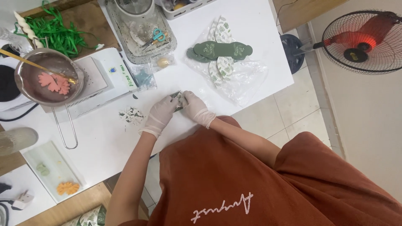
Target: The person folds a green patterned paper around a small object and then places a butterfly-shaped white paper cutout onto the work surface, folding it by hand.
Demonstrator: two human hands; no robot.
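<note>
Gloved hands (pixel 180 109) pinch, seemingly, patterned piece (pixel 179 99).

A clear plastic bag (pixel 245 79) lies beyond and right of my fingers — crinkled, under green tags (pixel 220 50); a small clear packet (pixel 144 77) sits beyond-left.

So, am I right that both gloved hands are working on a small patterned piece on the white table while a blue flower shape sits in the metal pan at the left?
Not quite: the flower shape in the metal pan is pink, not blue, as the head view shows. The rest holds: the left hand and right hand, both gloved, meet on a small patterned piece on the white table.
</note>
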